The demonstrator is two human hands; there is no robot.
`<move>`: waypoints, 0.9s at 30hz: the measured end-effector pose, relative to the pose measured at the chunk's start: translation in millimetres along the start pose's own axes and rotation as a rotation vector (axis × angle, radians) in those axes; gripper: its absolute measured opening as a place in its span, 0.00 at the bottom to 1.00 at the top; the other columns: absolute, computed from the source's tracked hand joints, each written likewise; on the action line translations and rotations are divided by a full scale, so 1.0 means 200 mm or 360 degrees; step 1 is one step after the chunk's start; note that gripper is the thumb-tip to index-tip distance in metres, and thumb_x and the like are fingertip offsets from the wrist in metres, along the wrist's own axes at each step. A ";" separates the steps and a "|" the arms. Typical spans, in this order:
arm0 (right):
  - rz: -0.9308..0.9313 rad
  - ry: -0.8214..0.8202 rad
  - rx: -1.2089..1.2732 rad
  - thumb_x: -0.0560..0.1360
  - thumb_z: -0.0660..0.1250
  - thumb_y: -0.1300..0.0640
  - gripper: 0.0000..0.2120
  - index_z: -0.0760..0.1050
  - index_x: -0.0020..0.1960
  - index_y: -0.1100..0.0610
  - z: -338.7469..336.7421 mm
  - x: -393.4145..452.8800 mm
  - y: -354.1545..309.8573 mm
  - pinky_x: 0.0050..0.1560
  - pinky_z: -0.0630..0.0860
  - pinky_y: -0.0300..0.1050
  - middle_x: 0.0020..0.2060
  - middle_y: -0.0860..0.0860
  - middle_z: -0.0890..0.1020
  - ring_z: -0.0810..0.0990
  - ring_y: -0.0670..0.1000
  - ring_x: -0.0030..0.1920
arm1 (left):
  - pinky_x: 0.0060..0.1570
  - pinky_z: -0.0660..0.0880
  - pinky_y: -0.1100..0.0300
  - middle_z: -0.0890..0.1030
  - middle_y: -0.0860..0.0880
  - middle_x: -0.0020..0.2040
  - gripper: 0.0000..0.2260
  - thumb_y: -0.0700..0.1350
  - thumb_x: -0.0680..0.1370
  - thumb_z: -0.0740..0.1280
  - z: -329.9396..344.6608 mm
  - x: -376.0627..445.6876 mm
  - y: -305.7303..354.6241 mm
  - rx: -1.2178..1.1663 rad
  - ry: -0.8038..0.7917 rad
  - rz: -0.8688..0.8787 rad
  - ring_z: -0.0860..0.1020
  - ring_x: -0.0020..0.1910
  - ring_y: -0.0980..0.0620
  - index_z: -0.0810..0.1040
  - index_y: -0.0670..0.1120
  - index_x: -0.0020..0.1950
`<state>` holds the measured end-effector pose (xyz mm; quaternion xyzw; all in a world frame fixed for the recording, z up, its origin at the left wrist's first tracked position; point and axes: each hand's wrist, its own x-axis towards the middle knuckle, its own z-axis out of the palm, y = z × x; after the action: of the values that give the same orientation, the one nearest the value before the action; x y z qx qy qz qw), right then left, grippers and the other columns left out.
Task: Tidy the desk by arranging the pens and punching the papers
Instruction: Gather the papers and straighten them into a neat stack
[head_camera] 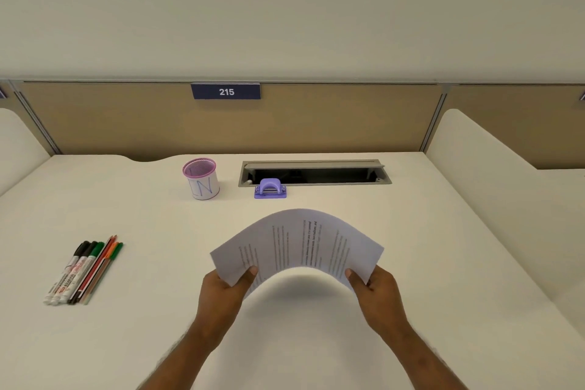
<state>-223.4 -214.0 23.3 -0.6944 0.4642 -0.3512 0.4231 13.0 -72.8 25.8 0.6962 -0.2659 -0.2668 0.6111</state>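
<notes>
1. White printed papers (pixel 297 244) are arching upward above the desk (pixel 427 231), and I am seeing them held off the surface at their two near corners.
2. My left hand (pixel 221 291) is pinching the left corner, thumb on top; my right hand (pixel 376 291) is pinching the right corner the same way.
3. Beyond the fingertips, a purple hole punch (pixel 270 189) is sitting at the edge of an open cable tray (pixel 316 171).
4. Left of the punch, a pink mesh pen cup (pixel 200 178) is standing upright.
5. Well left of my left fingers, markers and pencils (pixel 84 269) are lying bunched side by side.
</notes>
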 end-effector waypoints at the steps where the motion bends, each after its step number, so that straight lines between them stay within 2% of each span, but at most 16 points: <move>1: 0.0043 -0.0042 -0.0020 0.77 0.68 0.59 0.09 0.79 0.57 0.56 0.01 0.00 0.01 0.48 0.81 0.42 0.48 0.48 0.84 0.83 0.49 0.48 | 0.36 0.79 0.69 0.85 0.55 0.49 0.09 0.45 0.77 0.71 0.00 0.00 -0.01 0.0042 -0.0040 -0.0029 0.83 0.48 0.53 0.80 0.53 0.56; 5: 0.0134 -0.0102 -0.0054 0.78 0.66 0.59 0.09 0.79 0.58 0.58 0.02 0.00 0.04 0.46 0.79 0.39 0.48 0.50 0.83 0.83 0.52 0.49 | 0.33 0.76 0.71 0.82 0.57 0.50 0.09 0.45 0.80 0.67 0.01 -0.01 -0.04 0.0095 -0.0079 -0.0101 0.81 0.48 0.54 0.77 0.52 0.60; 9: 0.0036 0.0006 0.0075 0.78 0.65 0.58 0.05 0.79 0.52 0.53 0.00 0.00 0.01 0.44 0.81 0.39 0.45 0.46 0.85 0.84 0.47 0.47 | 0.34 0.77 0.72 0.85 0.56 0.47 0.08 0.45 0.79 0.69 0.00 -0.01 -0.03 0.0082 0.0051 -0.0022 0.83 0.46 0.58 0.81 0.51 0.57; 15: 0.0150 -0.0112 0.0001 0.78 0.66 0.59 0.09 0.79 0.57 0.58 0.03 0.01 0.05 0.47 0.82 0.46 0.48 0.52 0.84 0.83 0.53 0.49 | 0.38 0.78 0.69 0.83 0.53 0.52 0.12 0.44 0.79 0.68 0.00 0.01 -0.06 0.0203 -0.0080 -0.0065 0.82 0.50 0.50 0.79 0.48 0.63; 19: 0.0155 -0.0072 0.0078 0.78 0.66 0.59 0.08 0.81 0.55 0.57 0.02 0.00 0.06 0.49 0.82 0.46 0.47 0.49 0.85 0.84 0.50 0.49 | 0.34 0.77 0.72 0.84 0.52 0.51 0.13 0.44 0.79 0.69 -0.01 0.01 -0.08 0.0243 0.0036 -0.0035 0.82 0.48 0.53 0.79 0.45 0.63; 22: 0.0229 -0.0181 0.0077 0.78 0.66 0.59 0.08 0.80 0.55 0.55 0.02 -0.01 0.08 0.48 0.82 0.46 0.48 0.49 0.85 0.84 0.50 0.49 | 0.35 0.77 0.71 0.83 0.54 0.50 0.12 0.44 0.79 0.68 -0.01 0.01 -0.09 0.0257 0.0035 -0.0081 0.81 0.47 0.53 0.79 0.46 0.63; 25: 0.0294 -0.0248 0.0003 0.78 0.66 0.60 0.09 0.79 0.57 0.56 0.02 -0.01 0.09 0.44 0.80 0.39 0.49 0.51 0.84 0.83 0.52 0.49 | 0.34 0.77 0.71 0.83 0.55 0.47 0.11 0.44 0.79 0.68 0.01 0.00 -0.10 0.0288 0.0124 -0.0051 0.81 0.44 0.55 0.80 0.45 0.61; 27: 0.0235 -0.0204 -0.0009 0.78 0.65 0.60 0.07 0.80 0.53 0.53 0.02 -0.01 0.08 0.44 0.78 0.35 0.47 0.48 0.84 0.83 0.50 0.49 | 0.30 0.76 0.72 0.83 0.59 0.45 0.09 0.44 0.79 0.68 0.02 -0.01 -0.09 0.0250 0.0194 -0.0025 0.81 0.43 0.58 0.81 0.44 0.58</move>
<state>-225.8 -213.5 6.0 -0.6804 0.4871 -0.2728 0.4747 9.7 -72.3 7.2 0.7590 -0.2427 -0.2071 0.5675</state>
